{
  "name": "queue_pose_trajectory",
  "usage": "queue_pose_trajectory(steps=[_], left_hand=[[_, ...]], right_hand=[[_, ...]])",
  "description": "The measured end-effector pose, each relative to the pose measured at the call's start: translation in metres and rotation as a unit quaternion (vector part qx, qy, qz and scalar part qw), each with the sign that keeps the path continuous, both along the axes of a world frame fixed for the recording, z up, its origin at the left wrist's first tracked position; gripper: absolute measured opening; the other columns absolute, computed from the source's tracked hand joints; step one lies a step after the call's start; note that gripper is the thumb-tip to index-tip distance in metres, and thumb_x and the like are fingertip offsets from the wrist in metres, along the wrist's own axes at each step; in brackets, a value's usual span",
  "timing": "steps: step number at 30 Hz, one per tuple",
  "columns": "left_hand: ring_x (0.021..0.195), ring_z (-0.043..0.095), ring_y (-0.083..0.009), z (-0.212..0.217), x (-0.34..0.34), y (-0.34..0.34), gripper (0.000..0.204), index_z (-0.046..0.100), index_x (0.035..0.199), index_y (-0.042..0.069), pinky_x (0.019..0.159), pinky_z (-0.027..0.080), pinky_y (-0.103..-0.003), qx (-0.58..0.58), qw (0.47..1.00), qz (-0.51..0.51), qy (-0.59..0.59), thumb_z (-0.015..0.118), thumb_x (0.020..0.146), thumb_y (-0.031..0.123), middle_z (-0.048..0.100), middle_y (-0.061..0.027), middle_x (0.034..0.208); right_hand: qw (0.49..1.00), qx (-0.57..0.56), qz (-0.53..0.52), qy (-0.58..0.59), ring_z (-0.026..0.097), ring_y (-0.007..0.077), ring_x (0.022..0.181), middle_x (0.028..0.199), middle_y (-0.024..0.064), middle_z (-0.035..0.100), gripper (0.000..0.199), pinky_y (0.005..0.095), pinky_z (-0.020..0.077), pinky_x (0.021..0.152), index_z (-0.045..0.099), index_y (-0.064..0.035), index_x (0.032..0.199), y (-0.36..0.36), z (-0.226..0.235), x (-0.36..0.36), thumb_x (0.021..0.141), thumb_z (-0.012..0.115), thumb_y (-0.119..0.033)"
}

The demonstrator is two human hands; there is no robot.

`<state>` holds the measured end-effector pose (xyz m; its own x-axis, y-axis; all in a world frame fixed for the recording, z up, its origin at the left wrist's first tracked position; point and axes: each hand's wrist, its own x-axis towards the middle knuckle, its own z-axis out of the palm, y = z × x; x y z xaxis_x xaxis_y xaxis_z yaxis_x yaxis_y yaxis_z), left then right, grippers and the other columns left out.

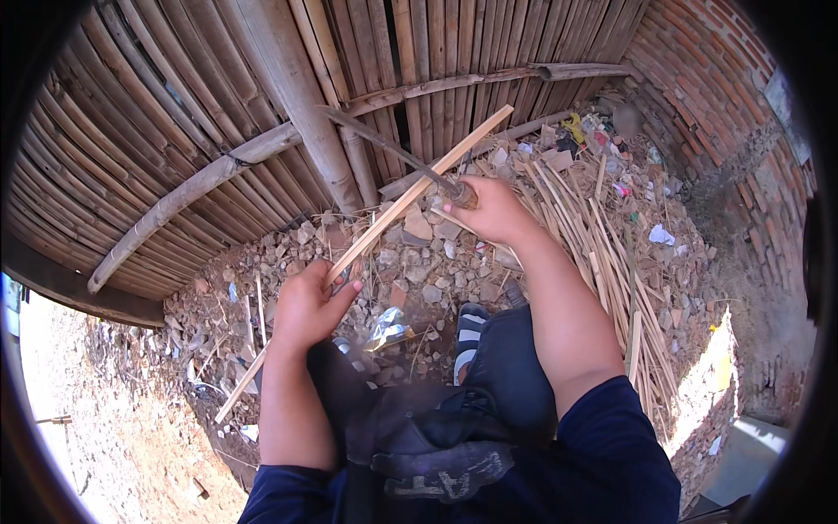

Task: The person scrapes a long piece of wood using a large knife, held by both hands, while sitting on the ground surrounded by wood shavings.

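Pale, long, thin bamboo strip [388,219] slants above grey-brown stony rubble [428,266], clamped in our left hand [307,306]; our right hand [493,211] closes around a brown-handled knife with a long, dark metal blade [384,145] crossing the strip.

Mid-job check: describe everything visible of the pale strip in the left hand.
The pale strip is long, narrow and straight, yellowish-tan, and looks like split wood or bamboo. It slants above the rubble from lower left to upper right, its upper end free. The left hand grips it; what seems to be its lower end shows beyond the left wrist. The bladed tool in the right hand crosses it; whether they touch is unclear.
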<state>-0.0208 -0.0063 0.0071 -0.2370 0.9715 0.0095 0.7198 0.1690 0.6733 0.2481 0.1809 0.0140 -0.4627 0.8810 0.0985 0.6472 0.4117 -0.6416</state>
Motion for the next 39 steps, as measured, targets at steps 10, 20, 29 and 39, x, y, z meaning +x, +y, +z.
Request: queue_pose_trajectory(steps=[10, 20, 29, 39], left_hand=[[0.056, 0.047, -0.0118, -0.001, 0.0, -0.002, 0.036, 0.06, 0.082, 0.002, 0.053, 0.04, -0.032, 0.03, 0.999, -0.024, 0.01, 0.083, 0.081, 0.03, 0.05, -0.0016, 0.059], [0.057, 0.049, -0.0127, 0.007, 0.002, -0.005, 0.036, 0.06, 0.082, 0.001, 0.053, 0.041, -0.032, 0.008, 1.0, -0.011, 0.005, 0.083, 0.08, 0.029, 0.051, -0.0026, 0.059], [0.054, 0.049, -0.016, -0.001, 0.001, -0.005, 0.037, 0.06, 0.081, 0.002, 0.053, 0.042, -0.034, 0.045, 0.999, -0.005, 0.016, 0.083, 0.081, 0.03, 0.052, -0.0047, 0.059], [0.057, 0.059, -0.03, 0.007, 0.002, -0.003, 0.042, 0.061, 0.076, 0.004, 0.056, 0.046, -0.04, 0.022, 1.0, 0.0, 0.006, 0.081, 0.08, 0.04, 0.058, -0.0112, 0.059]], right_hand=[[0.999, -0.03, -0.039, -0.004, 0.067, 0.0399, 0.103, 0.109, 0.0222, 0.071, 0.049, 0.0438, 0.0526, 0.091, 0.068, -0.008, 0.123, 0.019, -0.023, 0.011, 0.082, 0.077, -0.032], [0.999, 0.016, 0.017, -0.034, 0.067, 0.0402, 0.102, 0.108, 0.0227, 0.07, 0.05, 0.0449, 0.053, 0.09, 0.067, -0.0085, 0.124, 0.007, 0.001, 0.004, 0.081, 0.077, -0.032], [0.999, 0.024, 0.009, -0.043, 0.068, 0.0401, 0.098, 0.101, 0.0227, 0.071, 0.046, 0.0452, 0.053, 0.086, 0.069, -0.0079, 0.119, -0.003, 0.012, 0.0, 0.081, 0.077, -0.033], [0.99, 0.057, -0.128, 0.014, 0.071, 0.0338, 0.097, 0.103, 0.0203, 0.073, 0.049, 0.0397, 0.0526, 0.087, 0.067, -0.0002, 0.118, 0.033, -0.021, 0.038, 0.083, 0.079, -0.033]])
